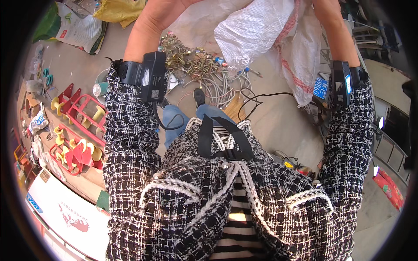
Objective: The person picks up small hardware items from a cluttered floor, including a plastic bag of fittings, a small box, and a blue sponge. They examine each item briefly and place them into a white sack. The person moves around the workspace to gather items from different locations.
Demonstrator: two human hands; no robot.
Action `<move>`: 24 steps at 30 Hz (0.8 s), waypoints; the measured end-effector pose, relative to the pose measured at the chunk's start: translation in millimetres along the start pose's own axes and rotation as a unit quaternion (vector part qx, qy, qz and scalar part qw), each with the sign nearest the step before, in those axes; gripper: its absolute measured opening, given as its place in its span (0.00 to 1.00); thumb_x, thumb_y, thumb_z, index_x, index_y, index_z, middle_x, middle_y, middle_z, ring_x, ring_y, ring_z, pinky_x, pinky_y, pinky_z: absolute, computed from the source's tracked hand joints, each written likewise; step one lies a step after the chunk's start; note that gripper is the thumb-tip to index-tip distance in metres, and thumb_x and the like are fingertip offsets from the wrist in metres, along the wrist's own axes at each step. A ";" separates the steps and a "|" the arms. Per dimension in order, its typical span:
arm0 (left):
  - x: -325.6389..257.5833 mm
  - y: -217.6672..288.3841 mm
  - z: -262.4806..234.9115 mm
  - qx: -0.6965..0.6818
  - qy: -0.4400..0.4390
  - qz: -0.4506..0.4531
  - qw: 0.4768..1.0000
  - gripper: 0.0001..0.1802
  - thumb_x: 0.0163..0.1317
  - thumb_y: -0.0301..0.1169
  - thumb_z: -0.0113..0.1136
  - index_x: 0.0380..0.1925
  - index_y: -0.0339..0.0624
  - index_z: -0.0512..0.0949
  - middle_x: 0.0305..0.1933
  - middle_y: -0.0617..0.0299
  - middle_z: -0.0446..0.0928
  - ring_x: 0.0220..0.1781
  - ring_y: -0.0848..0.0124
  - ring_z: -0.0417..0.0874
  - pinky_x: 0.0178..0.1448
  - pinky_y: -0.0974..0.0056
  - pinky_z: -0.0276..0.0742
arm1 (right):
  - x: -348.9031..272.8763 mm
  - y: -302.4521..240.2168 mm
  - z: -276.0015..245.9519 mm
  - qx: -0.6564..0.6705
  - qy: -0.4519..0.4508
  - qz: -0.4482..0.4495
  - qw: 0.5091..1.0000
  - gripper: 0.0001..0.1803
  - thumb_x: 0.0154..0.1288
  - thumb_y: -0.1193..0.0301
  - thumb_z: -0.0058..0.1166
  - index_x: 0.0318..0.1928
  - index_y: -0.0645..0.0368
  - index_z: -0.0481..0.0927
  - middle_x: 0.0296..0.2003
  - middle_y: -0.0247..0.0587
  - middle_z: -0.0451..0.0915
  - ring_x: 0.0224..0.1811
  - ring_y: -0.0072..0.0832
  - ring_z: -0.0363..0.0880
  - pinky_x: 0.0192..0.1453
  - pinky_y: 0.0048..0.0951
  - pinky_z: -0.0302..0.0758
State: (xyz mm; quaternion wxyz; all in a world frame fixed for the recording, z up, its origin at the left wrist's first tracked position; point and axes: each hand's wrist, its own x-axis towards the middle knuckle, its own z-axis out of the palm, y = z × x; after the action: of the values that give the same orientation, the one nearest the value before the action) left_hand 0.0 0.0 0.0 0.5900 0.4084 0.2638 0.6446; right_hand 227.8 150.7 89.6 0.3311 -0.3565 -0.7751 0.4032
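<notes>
White woven plastic: sack (257,32) with red stripes, spread between left hand (177,6) and right hand (325,5), both cut by top edge. Fingers out of frame; cannot tell whether gripping. Grey hoses (217,87) and brass-coloured fittings (201,66) on floor, just beside sack. Step in hand: seemingly handling sack. Next move probably calls for firm hold, clear of hose ends.
</notes>
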 end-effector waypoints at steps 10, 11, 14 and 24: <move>-101.7 -149.1 -47.3 0.082 0.347 -0.104 0.928 0.21 0.56 0.25 0.49 0.52 0.38 0.72 0.54 0.58 0.75 0.53 0.67 0.76 0.54 0.63 0.72 | 27.8 -26.4 -179.5 -0.673 -0.052 -0.397 0.621 0.29 0.50 0.79 0.52 0.57 0.55 0.74 0.52 0.56 0.74 0.57 0.48 0.71 0.56 0.35 0.69; -105.9 -164.5 -44.2 0.099 0.340 -0.131 0.926 0.23 0.55 0.26 0.51 0.53 0.39 0.71 0.54 0.57 0.75 0.54 0.66 0.76 0.55 0.62 0.72 | 23.5 -31.3 -187.7 -0.636 -0.020 -0.388 0.667 0.26 0.54 0.77 0.51 0.57 0.55 0.73 0.52 0.54 0.74 0.56 0.45 0.72 0.56 0.33 0.69; -109.9 -202.6 -32.1 0.281 0.270 -0.162 0.907 0.30 0.50 0.28 0.59 0.57 0.41 0.68 0.57 0.53 0.73 0.58 0.60 0.73 0.60 0.61 0.69 | -2.5 -45.3 -218.3 -0.595 0.041 -0.285 0.750 0.26 0.54 0.76 0.51 0.57 0.56 0.74 0.52 0.53 0.74 0.56 0.44 0.72 0.56 0.33 0.69; -70.7 -218.9 31.4 0.403 0.029 -0.101 0.909 0.47 0.39 0.42 0.72 0.62 0.40 0.64 0.60 0.47 0.69 0.62 0.55 0.70 0.64 0.60 0.64 | -87.4 -55.1 -285.7 -0.401 0.183 -0.109 0.891 0.23 0.56 0.74 0.52 0.55 0.58 0.74 0.52 0.49 0.75 0.56 0.39 0.73 0.58 0.32 0.68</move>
State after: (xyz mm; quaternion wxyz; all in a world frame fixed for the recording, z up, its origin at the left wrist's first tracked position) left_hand 143.5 -37.4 -178.6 0.4295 0.5634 0.5578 0.4324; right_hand 486.9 167.0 247.5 0.3377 -0.4394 -0.8307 -0.0531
